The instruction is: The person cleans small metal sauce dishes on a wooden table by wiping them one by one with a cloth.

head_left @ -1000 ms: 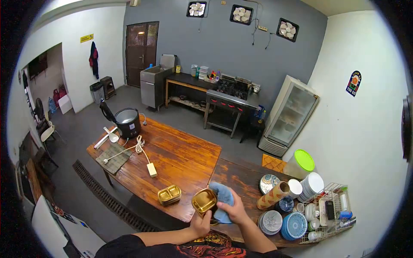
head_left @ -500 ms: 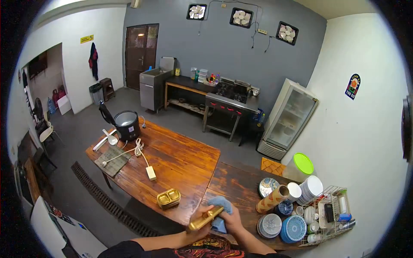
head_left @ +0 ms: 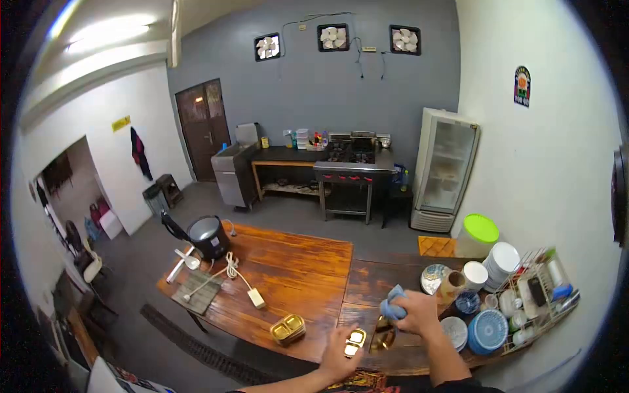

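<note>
My left hand (head_left: 337,359) grips a small gold divided dish (head_left: 354,343) by its edge, low near the front of the table. To its right, my right hand (head_left: 419,314) is closed around a bunched blue cloth (head_left: 394,304). Below that cloth, shiny gold metalware (head_left: 384,339) rests on the dark tabletop; its exact shape is partly hidden. Left of my hands stands a short stack of gold divided dishes (head_left: 288,327) on the orange-brown wooden table (head_left: 301,262).
A rice cooker (head_left: 208,237) with its lid up, a white extension cord (head_left: 255,298) and a rice paddle (head_left: 190,261) occupy the left. Plates (head_left: 488,331), bowls, a patterned cylinder (head_left: 452,286), a lime-lidded tub (head_left: 480,229) and a wire dish rack (head_left: 553,318) crowd the right.
My hands have separated: the right moved right and forward with the cloth, away from the dish in my left. The left hand shifted slightly right. The camera view has tilted up and turned.
</note>
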A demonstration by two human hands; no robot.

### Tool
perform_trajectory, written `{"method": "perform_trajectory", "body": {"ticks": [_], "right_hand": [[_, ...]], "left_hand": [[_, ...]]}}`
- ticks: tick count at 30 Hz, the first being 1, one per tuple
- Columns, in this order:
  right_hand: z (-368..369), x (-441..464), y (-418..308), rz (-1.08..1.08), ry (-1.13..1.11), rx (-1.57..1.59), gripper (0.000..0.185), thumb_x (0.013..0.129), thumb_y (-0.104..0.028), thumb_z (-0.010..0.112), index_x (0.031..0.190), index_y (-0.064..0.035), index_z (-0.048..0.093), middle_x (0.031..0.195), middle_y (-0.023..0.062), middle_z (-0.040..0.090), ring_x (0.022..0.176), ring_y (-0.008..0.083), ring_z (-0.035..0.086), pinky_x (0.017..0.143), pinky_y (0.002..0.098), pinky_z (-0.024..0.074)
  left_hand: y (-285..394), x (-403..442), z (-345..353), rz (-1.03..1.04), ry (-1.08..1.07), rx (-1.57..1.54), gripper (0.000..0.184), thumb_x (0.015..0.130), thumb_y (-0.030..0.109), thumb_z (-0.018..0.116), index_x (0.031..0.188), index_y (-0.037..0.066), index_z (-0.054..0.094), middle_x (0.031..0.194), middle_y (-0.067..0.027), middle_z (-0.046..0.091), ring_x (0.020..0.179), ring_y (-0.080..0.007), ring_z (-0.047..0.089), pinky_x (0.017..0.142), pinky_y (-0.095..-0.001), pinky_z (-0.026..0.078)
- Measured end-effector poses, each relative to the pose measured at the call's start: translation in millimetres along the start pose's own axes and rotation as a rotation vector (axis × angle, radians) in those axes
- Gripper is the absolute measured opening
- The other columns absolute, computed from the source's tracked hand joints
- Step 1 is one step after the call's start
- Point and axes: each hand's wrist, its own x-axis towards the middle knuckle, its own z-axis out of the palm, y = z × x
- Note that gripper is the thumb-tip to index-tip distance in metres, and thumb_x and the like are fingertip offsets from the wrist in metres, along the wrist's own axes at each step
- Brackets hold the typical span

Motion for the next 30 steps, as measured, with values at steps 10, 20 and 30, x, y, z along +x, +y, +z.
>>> {"method": "perform_trajectory", "body": {"ticks": [10, 20, 30], "right_hand": [[27.1, -15.6, -33.4, 0.279, 0.073, 0.340, 0.037, 0.064, -0.029, 0.081, 0.098, -0.0152, 0.073, 0.090, 0.0031, 0.071, 0.066, 0.0225, 0.063, 0.060, 0.0323, 0.0485], [38.1, -33.5, -102.2, 0.776, 0.068, 1.279, 0.031, 0.092, -0.024, 0.066, 0.112, -0.0007, 0.064, 0.093, 0.0075, 0.069, 0.077, 0.0150, 0.063, 0.068, 0.0271, 0.0497], [8.0, -34.3, -36.4, 0.658, 0.208, 1.302, 0.026, 0.093, -0.020, 0.064, 0.112, -0.0021, 0.061, 0.088, 0.0049, 0.067, 0.071, 0.0149, 0.060, 0.065, 0.0277, 0.0486]], "left_hand": [[29.7, 10.0, 20.4, 0.146, 0.073, 0.193, 0.042, 0.091, 0.006, 0.043, 0.130, -0.008, 0.049, 0.113, -0.0234, 0.060, 0.094, -0.0363, 0.060, 0.085, -0.0385, 0.049], [11.4, 46.1, 13.6, 0.040, 0.378, 0.176, 0.033, 0.096, 0.007, 0.044, 0.125, -0.006, 0.054, 0.106, -0.0200, 0.063, 0.088, -0.0339, 0.062, 0.080, -0.0366, 0.050], [31.3, 29.0, 71.8, -0.061, 0.192, 0.039, 0.033, 0.100, 0.011, 0.042, 0.128, -0.005, 0.048, 0.111, -0.0185, 0.061, 0.092, -0.0285, 0.060, 0.082, -0.0339, 0.048]]}}
